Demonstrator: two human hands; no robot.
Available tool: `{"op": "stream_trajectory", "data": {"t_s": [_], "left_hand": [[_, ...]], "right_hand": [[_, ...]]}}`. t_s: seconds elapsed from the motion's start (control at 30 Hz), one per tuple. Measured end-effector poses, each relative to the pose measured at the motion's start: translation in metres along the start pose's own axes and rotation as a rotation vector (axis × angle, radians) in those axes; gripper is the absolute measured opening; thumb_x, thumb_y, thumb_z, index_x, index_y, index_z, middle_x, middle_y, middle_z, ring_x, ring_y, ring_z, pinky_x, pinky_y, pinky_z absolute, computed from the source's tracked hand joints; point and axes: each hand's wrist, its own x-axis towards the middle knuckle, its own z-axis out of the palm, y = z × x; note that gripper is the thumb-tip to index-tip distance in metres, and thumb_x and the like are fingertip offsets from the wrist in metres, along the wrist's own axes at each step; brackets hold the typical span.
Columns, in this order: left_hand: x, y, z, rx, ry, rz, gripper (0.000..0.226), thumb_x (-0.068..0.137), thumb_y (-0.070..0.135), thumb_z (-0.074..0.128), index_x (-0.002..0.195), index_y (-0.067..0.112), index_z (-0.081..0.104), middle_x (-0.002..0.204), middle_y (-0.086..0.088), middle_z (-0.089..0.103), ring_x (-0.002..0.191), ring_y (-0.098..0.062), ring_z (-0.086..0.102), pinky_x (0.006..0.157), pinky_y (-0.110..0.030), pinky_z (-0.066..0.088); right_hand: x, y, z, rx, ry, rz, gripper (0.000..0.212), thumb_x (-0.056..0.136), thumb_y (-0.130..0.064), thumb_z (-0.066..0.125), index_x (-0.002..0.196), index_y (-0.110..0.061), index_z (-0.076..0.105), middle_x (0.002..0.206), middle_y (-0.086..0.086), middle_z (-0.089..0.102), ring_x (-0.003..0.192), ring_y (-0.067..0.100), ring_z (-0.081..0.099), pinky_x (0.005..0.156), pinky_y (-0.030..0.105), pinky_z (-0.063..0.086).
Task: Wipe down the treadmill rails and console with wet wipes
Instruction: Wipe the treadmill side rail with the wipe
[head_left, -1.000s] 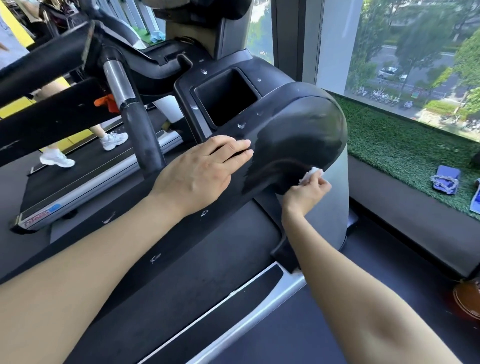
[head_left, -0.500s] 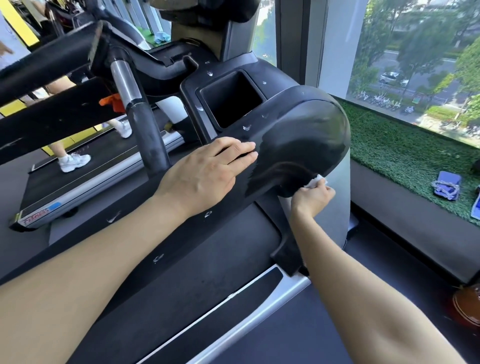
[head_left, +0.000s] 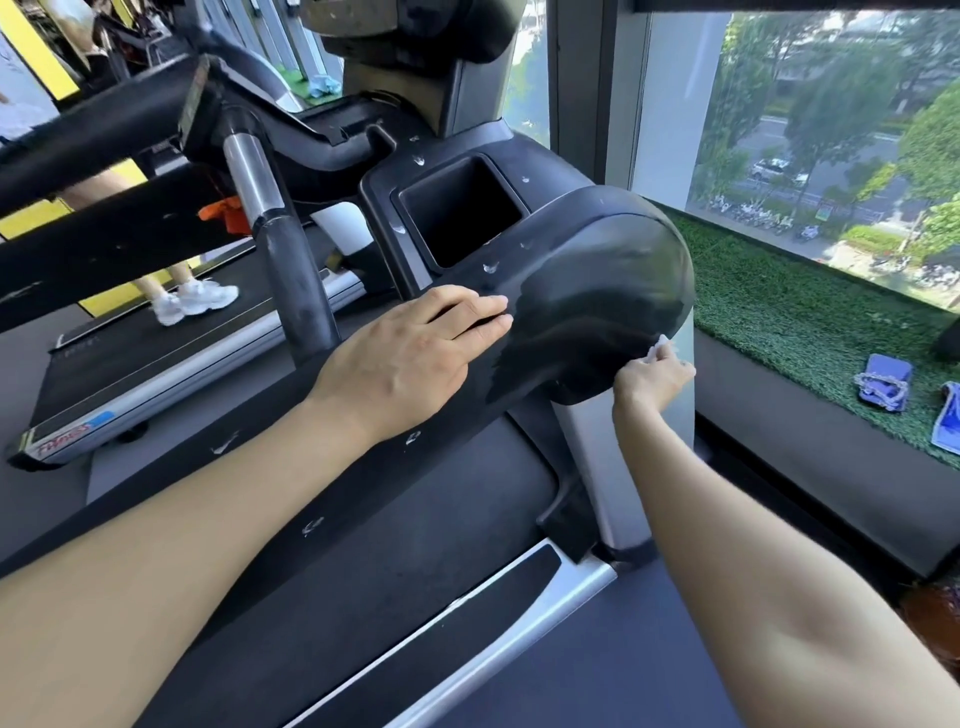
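Observation:
The black treadmill console (head_left: 597, 280) fills the middle of the view, with a square cup recess (head_left: 460, 208) on top and a rounded right end. My left hand (head_left: 415, 353) rests flat on the console's top surface, fingers straight. My right hand (head_left: 652, 382) grips a small white wet wipe (head_left: 658, 347) and presses it against the lower right edge of the rounded end. Most of the wipe is hidden by my fingers. A black padded rail with a silver section (head_left: 270, 223) rises to the left of my left hand.
A second treadmill (head_left: 156, 358) stands to the left, with a person's legs in white shoes (head_left: 195, 299) on its belt. Right of the console lies a green turf ledge (head_left: 810, 322) under a window, with a blue pouch (head_left: 883, 382) on it. The silver side rail (head_left: 519, 623) runs below.
My right hand with the wipe has slid to the right along the underside of the console's rounded end. My left hand has stayed flat in the same place.

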Motion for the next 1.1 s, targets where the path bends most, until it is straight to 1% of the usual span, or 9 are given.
{"op": "stream_trajectory", "data": {"t_s": [0.07,0.13,0.3,0.6,0.67,0.8,0.87,1.0,1.1], "left_hand": [[0.0,0.0,0.0,0.003,0.004,-0.001,0.048,0.088,0.016,0.039,0.134,0.017,0.054,0.136,0.007,0.05,0.121,-0.015,0.041,0.094,-0.033,0.049],[0.0,0.0,0.0,0.001,0.016,0.005,0.048,0.088,0.017,0.04,0.134,0.017,0.054,0.136,0.008,0.05,0.121,-0.014,0.041,0.093,-0.032,0.049],[0.0,0.002,-0.002,-0.009,0.046,-0.002,0.046,0.086,0.011,0.058,0.131,0.018,0.057,0.134,0.008,0.053,0.12,-0.013,0.043,0.085,-0.029,0.05],[0.0,0.003,-0.007,-0.11,0.053,-0.028,0.043,0.083,0.003,0.062,0.125,0.01,0.06,0.129,-0.001,0.057,0.12,-0.017,0.046,0.091,-0.035,0.049],[-0.002,0.003,-0.012,-0.167,0.043,-0.084,0.041,0.086,0.002,0.059,0.126,0.01,0.059,0.13,-0.002,0.056,0.121,-0.019,0.048,0.09,-0.039,0.051],[-0.024,0.001,-0.022,-0.193,0.049,-0.149,0.042,0.089,0.002,0.055,0.13,0.011,0.056,0.129,0.0,0.053,0.117,-0.018,0.048,0.087,-0.041,0.053],[-0.038,-0.003,-0.025,-0.186,0.049,-0.147,0.043,0.09,0.004,0.056,0.132,0.011,0.054,0.128,0.0,0.053,0.115,-0.016,0.047,0.086,-0.04,0.053],[-0.049,-0.008,-0.023,-0.213,0.04,-0.164,0.044,0.091,0.012,0.055,0.135,0.012,0.05,0.132,0.001,0.051,0.117,-0.015,0.044,0.092,-0.041,0.051],[-0.05,-0.008,-0.02,-0.225,0.035,-0.154,0.045,0.092,0.015,0.051,0.137,0.011,0.049,0.133,0.0,0.05,0.121,-0.015,0.044,0.099,-0.038,0.047]], "right_hand": [[-0.017,-0.004,0.003,0.075,-0.011,-0.106,0.038,0.092,0.002,0.041,0.129,-0.007,0.042,0.119,0.009,0.049,0.098,0.021,0.054,0.085,0.022,0.046],[-0.029,-0.011,0.008,0.047,0.002,-0.238,0.045,0.094,-0.005,0.042,0.139,-0.006,0.037,0.113,0.0,0.046,0.094,0.019,0.052,0.086,0.024,0.047],[-0.064,-0.032,0.01,0.208,-0.049,-0.49,0.05,0.088,0.015,0.038,0.134,-0.002,0.049,0.111,0.004,0.032,0.103,0.016,0.046,0.087,-0.005,0.023],[-0.14,-0.031,-0.002,0.239,-0.277,-0.868,0.048,0.088,0.006,0.042,0.132,-0.007,0.054,0.103,0.003,0.041,0.082,-0.001,0.043,0.084,0.011,0.038],[-0.131,-0.036,-0.004,0.252,-0.277,-0.858,0.038,0.094,-0.001,0.046,0.128,-0.01,0.058,0.1,0.001,0.043,0.083,0.005,0.047,0.085,0.018,0.041],[-0.078,-0.062,-0.005,0.334,-0.12,-0.438,0.021,0.098,-0.014,0.051,0.09,-0.006,0.068,0.095,-0.004,0.041,0.08,-0.001,0.051,0.089,0.02,0.042],[-0.084,-0.069,-0.002,0.371,-0.147,-0.423,0.02,0.097,-0.012,0.052,0.085,-0.014,0.068,0.099,-0.002,0.042,0.084,0.008,0.053,0.094,0.029,0.045],[-0.159,-0.051,0.0,0.315,-0.259,-0.872,0.023,0.092,-0.005,0.054,0.109,-0.006,0.07,0.105,-0.001,0.049,0.084,0.009,0.051,0.083,0.022,0.044],[-0.181,-0.042,-0.002,0.288,-0.334,-0.996,0.027,0.093,-0.003,0.053,0.115,-0.006,0.068,0.107,0.001,0.051,0.083,0.006,0.05,0.081,0.022,0.048]]}}
